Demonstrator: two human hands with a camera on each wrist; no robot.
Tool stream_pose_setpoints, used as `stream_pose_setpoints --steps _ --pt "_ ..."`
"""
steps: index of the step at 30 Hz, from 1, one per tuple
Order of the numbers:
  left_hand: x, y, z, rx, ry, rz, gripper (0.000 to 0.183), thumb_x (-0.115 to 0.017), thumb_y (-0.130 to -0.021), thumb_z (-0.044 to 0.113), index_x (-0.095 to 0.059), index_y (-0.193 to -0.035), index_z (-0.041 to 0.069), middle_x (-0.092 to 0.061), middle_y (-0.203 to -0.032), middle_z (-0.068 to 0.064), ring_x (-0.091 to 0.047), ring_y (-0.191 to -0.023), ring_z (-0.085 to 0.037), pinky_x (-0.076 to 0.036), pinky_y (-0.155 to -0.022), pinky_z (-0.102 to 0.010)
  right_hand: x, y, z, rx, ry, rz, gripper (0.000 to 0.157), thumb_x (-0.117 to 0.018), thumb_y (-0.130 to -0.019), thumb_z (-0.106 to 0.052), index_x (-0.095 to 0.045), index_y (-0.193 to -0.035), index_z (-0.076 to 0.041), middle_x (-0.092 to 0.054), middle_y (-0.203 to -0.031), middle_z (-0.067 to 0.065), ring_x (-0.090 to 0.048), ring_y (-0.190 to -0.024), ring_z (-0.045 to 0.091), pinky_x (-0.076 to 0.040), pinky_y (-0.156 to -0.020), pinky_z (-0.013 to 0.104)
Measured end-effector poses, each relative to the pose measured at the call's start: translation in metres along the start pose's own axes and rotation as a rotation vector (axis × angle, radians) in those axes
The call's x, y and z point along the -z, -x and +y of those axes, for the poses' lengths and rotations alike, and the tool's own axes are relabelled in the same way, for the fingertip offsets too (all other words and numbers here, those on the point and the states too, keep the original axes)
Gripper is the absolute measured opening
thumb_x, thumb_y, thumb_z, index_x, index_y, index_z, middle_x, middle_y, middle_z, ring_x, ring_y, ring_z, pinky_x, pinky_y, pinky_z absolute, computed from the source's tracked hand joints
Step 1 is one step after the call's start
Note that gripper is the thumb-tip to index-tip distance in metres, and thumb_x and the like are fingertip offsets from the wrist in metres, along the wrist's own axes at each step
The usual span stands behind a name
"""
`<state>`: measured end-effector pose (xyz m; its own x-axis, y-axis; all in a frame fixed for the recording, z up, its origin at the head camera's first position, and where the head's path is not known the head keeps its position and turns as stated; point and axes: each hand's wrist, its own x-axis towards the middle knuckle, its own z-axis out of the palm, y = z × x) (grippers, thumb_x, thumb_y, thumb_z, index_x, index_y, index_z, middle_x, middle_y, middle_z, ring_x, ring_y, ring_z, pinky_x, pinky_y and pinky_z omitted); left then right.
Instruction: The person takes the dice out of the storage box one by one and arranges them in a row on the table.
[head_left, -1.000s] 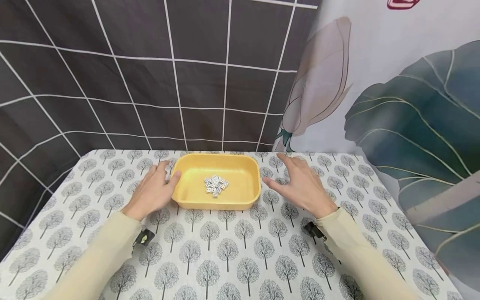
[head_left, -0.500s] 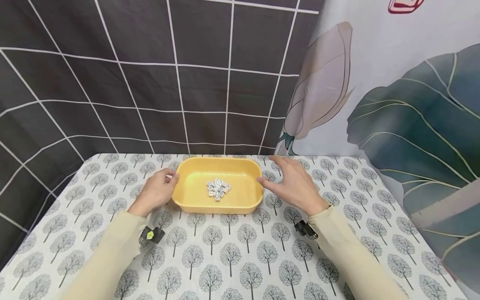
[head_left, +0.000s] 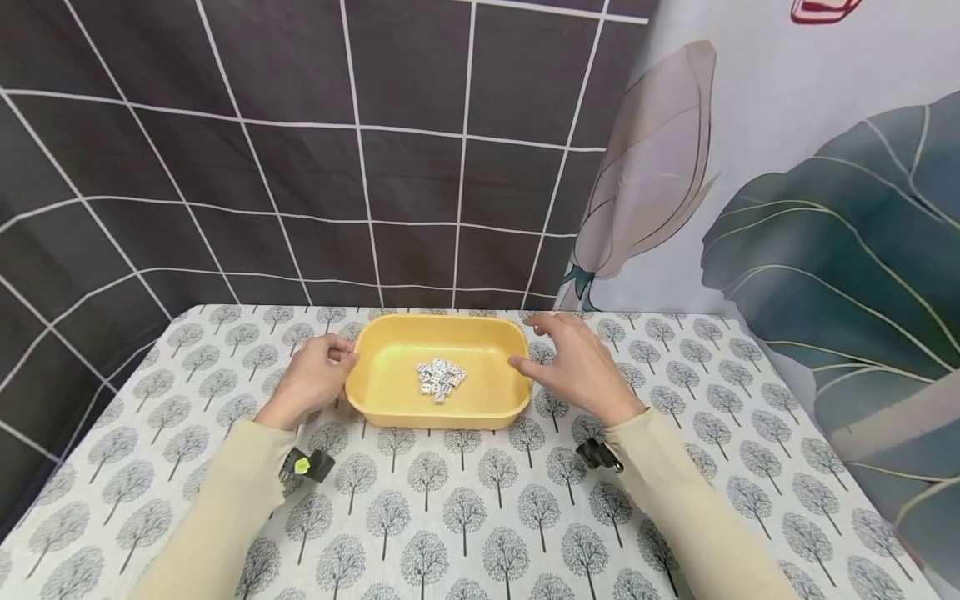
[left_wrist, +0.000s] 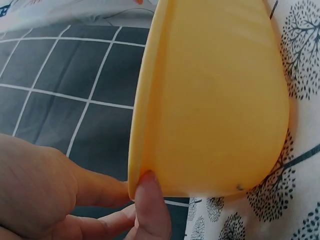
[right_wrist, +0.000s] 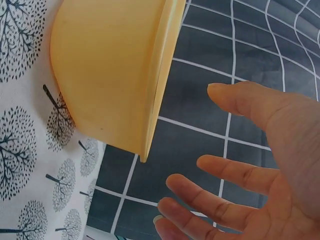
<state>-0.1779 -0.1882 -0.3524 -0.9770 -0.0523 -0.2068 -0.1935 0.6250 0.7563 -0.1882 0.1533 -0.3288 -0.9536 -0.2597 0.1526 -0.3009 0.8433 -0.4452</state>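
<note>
Sleeves (head_left: 217,508) the color of cream reach in from the near side, and small black boxes (head_left: 311,464) sit at the wrists. They rest over a counter (head_left: 465,508) with gray trees printed all over its white top.

Farther in, I see the left hand (head_left: 311,375) pinching the left end of a yellow tub (head_left: 435,417), thumb on one side of the rim and fingers on the other. A second ago those fingers were stretched out, so that pinch is new. The right hand (head_left: 577,367) has come closer too, but it is spread wide and holds nothing. From the right wrist I can see a gap between it and the tub. So I think just one end is held for now, and the other end is not.

The tub sits flat toward the far side of the counter, between the two hands. White dice (head_left: 440,379) with dots lie inside in a little heap, and nobody is touching them.

Far at the back hangs a dark cloth (head_left: 412,175) with white lines. To its right is a pale cloth (head_left: 765,100) with a big pink flower and a green leaf.
</note>
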Motion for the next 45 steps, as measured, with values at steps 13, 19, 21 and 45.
stream_pose_setpoints --steps 13,19,21,45 --pt "-0.006 -0.002 0.000 0.000 0.023 0.045 0.035 -0.050 -0.106 0.015 -0.053 -0.133 -0.006 -0.059 -0.122 -0.021 -0.060 -0.092 -0.022 -0.054 -0.068 -0.023 -0.006 -0.012 -0.005 0.030 -0.060 -0.010 0.058 -0.081 -0.087 -0.039 -0.063 -0.135 -0.013 -0.068 -0.130 0.009 -0.061 -0.124 0.031 -0.050 -0.105 0.053" --pt "-0.012 -0.001 -0.002 -0.014 0.066 0.062 0.034 -0.049 -0.106 0.013 -0.053 -0.133 -0.007 -0.058 -0.122 -0.023 -0.062 -0.086 -0.022 -0.056 -0.063 -0.024 -0.012 -0.018 -0.005 0.057 -0.064 -0.023 0.056 -0.082 -0.086 -0.035 -0.064 -0.134 -0.014 -0.069 -0.126 0.010 -0.062 -0.118 0.031 -0.052 -0.099 0.050" --pt "-0.010 -0.002 -0.004 -0.023 0.077 0.053 0.035 -0.050 -0.106 0.013 -0.052 -0.134 -0.007 -0.058 -0.123 -0.023 -0.063 -0.077 -0.020 -0.056 -0.058 -0.026 -0.014 -0.020 -0.006 0.076 -0.070 -0.033 0.056 -0.083 -0.086 -0.034 -0.064 -0.134 -0.013 -0.069 -0.125 0.011 -0.063 -0.116 0.031 -0.053 -0.098 0.050" --pt "0.001 -0.008 -0.009 0.008 0.219 -0.034 0.038 -0.055 -0.105 0.017 -0.055 -0.136 -0.005 -0.065 -0.122 -0.020 -0.067 -0.090 -0.013 -0.059 -0.079 -0.018 -0.040 -0.040 -0.012 0.134 -0.257 -0.152 0.051 -0.081 -0.087 -0.017 -0.063 -0.133 -0.006 -0.065 -0.130 0.017 -0.063 -0.115 0.030 -0.057 -0.098 0.043"
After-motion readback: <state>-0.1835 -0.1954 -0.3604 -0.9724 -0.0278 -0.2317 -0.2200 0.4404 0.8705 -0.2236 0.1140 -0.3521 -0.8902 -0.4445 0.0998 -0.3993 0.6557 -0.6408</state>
